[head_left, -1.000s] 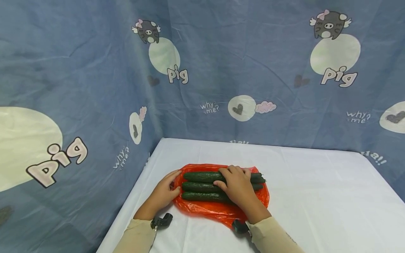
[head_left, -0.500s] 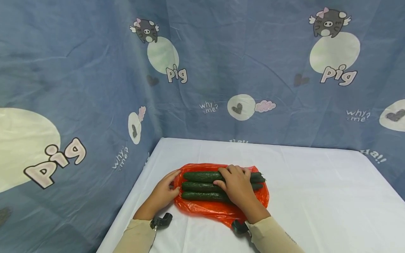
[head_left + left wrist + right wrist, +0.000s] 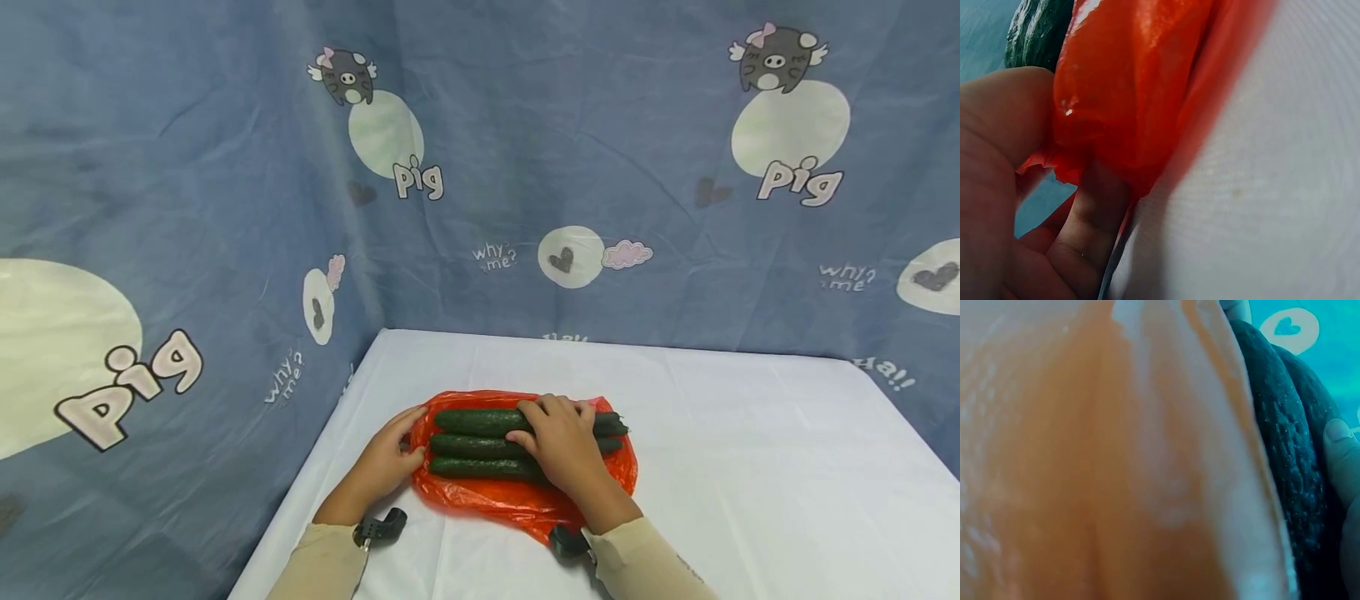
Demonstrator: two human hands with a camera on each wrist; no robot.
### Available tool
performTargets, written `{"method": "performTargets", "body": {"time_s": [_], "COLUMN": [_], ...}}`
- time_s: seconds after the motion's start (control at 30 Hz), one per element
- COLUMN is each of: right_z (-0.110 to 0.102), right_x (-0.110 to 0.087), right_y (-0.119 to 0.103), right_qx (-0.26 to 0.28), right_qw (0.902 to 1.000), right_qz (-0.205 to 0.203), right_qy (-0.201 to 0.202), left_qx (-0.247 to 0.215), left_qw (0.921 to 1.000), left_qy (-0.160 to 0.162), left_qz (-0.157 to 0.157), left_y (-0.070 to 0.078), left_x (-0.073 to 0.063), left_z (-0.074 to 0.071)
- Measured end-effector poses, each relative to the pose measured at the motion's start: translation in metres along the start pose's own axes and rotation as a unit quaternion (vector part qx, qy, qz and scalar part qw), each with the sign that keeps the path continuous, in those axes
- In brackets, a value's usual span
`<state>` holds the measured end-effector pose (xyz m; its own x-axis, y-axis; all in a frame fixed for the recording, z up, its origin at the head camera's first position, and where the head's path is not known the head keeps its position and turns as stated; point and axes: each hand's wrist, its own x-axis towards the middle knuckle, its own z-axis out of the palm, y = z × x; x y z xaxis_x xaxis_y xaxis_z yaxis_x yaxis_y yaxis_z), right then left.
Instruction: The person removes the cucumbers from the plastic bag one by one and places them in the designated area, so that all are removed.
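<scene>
Dark green cucumbers [image 3: 480,447] lie side by side, pointing left to right, on a red plastic bag [image 3: 502,497] that is partly open around them. My left hand [image 3: 382,462] grips the bag's left edge. Its thumb [image 3: 1007,112] and a bent finger [image 3: 1088,219] hold the thin red plastic in the left wrist view. Over the cucumbers' right half rests my right hand [image 3: 566,442], its fingers reaching across the farthest one and its thumb [image 3: 1342,456] lying on the cucumbers. The palm hides part of them. Bag plastic fills much of the right wrist view.
A white cloth [image 3: 750,467] covers the table. Blue curtains [image 3: 465,108] with printed pigs stand along its back and left sides. A dark wrist camera [image 3: 386,525] sits at the left wrist, and another wrist camera [image 3: 567,540] touches or overhangs the bag's near edge.
Both hands, the cucumbers and the bag keep nearly the same place; only a slight shift of the head view shows.
</scene>
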<state>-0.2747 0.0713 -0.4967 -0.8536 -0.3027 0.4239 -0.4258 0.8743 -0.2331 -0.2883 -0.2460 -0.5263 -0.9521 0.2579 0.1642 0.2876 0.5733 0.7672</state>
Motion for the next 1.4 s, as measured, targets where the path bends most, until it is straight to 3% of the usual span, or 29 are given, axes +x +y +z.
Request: {"method": "performTargets", "body": {"time_s": [0.37,0.6,0.87,1.4], "right_z": [-0.004,-0.008,-0.015,-0.025], "right_x": [-0.004,-0.005,-0.012,-0.024], "right_y": [0.006,0.013,0.022,0.043], "right_qx": [-0.007,-0.004,0.003,0.005], "right_qw": [0.9999,0.9999,0.9998,0.9992], "right_qz": [-0.005,0.001,0.011,0.038], "right_qy": [0.011,0.016,0.016,0.015], "left_qx": [-0.009,-0.022,0.0,-0.005], "left_qw": [0.9998,0.9998,0.9998,1.0], "left_qy": [-0.002,-0.004,0.006,-0.001], "left_qz": [0.018,0.004,0.02,0.0], "left_y": [-0.003,-0.005,-0.005,-0.002], "left_x": [0.0,0.0,0.0,0.0], "left_z": [0.001,0.0,0.001,0.0]}}
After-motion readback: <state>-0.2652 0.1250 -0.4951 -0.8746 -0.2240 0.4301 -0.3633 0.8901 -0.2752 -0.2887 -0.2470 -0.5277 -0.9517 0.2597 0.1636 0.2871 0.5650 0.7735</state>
